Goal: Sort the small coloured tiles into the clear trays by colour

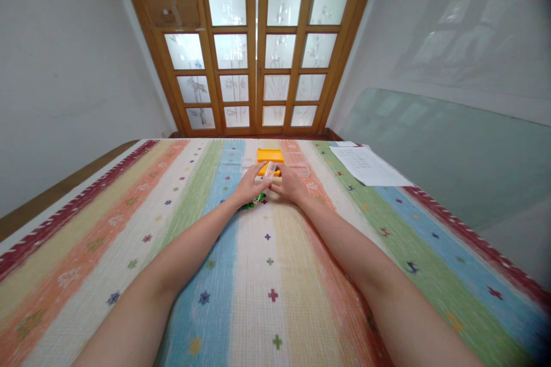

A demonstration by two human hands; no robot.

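Observation:
Both my hands meet near the far middle of the table around a small clear plastic box [270, 170]. My left hand [252, 183] grips it from the left, thumb and fingers closed on its side. From the right, my right hand [289, 183] has its fingers closed on the same piece. Just behind it lies an orange-yellow tray [270, 155], partly covered by my fingers. A small heap of green and dark bits [253, 202], too small to name, lies below my left hand.
Clear plastic containers [298, 164] lie right of the orange tray, and another faint clear one [232, 165] lies to its left. Printed paper sheets [365, 165] rest at the far right on the striped tablecloth [258, 275]. A glass panel [451, 149] leans against the right wall.

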